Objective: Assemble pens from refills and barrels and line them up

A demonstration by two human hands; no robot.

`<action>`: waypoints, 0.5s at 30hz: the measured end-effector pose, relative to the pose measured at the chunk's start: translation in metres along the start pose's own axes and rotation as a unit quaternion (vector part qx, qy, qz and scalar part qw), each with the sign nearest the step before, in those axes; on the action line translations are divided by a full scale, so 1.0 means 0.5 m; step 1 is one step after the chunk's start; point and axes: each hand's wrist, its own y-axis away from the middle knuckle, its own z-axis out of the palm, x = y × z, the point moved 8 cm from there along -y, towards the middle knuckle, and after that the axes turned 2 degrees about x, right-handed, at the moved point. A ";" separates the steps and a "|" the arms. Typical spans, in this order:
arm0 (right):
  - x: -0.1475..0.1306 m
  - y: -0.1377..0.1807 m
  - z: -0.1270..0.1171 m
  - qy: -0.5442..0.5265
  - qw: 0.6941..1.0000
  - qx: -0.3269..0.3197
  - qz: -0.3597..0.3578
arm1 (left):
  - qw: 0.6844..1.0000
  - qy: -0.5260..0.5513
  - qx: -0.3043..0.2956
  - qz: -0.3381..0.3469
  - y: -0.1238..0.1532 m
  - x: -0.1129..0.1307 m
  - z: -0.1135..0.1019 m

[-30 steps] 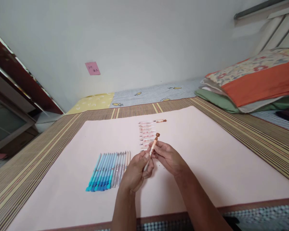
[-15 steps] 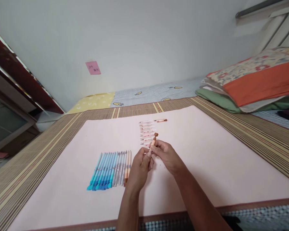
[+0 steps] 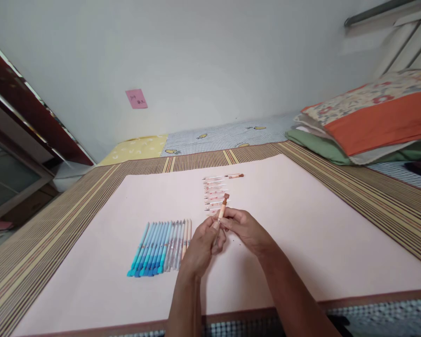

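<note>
Both hands meet over a pale pink sheet [image 3: 301, 234]. My left hand [image 3: 201, 245] and my right hand [image 3: 245, 229] each pinch the same peach-coloured pen [image 3: 223, 207], whose brown end points up and away. Left of the hands a row of several pens [image 3: 159, 248] lies side by side, mostly blue, a few clear, two peach at the right end. Beyond the hands lies a column of several clear refills [image 3: 214, 192], with one capped peach pen [image 3: 233, 176] at its far end.
The sheet rests on a striped woven mat [image 3: 38, 243] on a bed. Folded bedding and an orange pillow [image 3: 372, 117] sit at the right. A pink sticky note [image 3: 136, 98] is on the white wall. A dark wooden window frame [image 3: 21, 131] is at the left.
The pen in my hands has sunk lower between the fingers, so less of it shows. The hands stayed in place. One more peach pen shows at the right end of the row.
</note>
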 end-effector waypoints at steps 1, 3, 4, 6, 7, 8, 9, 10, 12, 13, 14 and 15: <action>0.000 0.000 -0.001 -0.002 1.000 0.005 0.001 | 1.000 -0.007 0.012 0.001 0.000 -0.001 -0.002; 0.001 -0.002 -0.002 -0.012 1.000 0.014 0.004 | 0.999 -0.025 0.044 0.003 0.001 -0.002 -0.008; 0.002 -0.002 -0.001 -0.018 1.000 0.015 0.006 | 0.998 -0.035 0.058 0.006 0.002 -0.001 -0.011; 0.004 -0.003 0.001 -0.031 0.999 0.016 0.010 | 0.996 -0.063 0.069 0.013 0.004 0.004 -0.012; 0.005 -0.003 0.002 -0.037 0.999 0.017 0.013 | 0.994 -0.079 0.068 0.017 0.005 0.008 -0.011; 0.007 -0.003 0.003 -0.042 0.999 0.016 0.017 | 0.993 -0.095 0.065 0.022 0.005 0.011 -0.010; 0.008 -0.004 0.005 -0.047 0.999 0.011 0.020 | 0.992 -0.108 0.061 0.025 0.006 0.013 -0.009; 0.009 -0.004 0.008 -0.052 0.998 0.004 0.023 | 0.991 -0.114 0.057 0.028 0.007 0.016 -0.008; 0.009 -0.003 0.018 -0.059 0.998 -0.019 0.023 | 0.992 -0.108 0.055 0.032 0.009 0.018 -0.010; 0.008 -0.003 0.023 -0.061 0.998 -0.029 0.019 | 0.993 -0.096 0.058 0.032 0.009 0.019 -0.011; 0.006 -0.002 0.028 -0.063 0.997 -0.036 0.014 | 0.995 -0.076 0.061 0.032 0.010 0.021 -0.013; 0.005 -0.001 0.032 -0.066 0.997 -0.042 0.008 | 0.997 -0.046 0.061 0.030 0.011 0.021 -0.013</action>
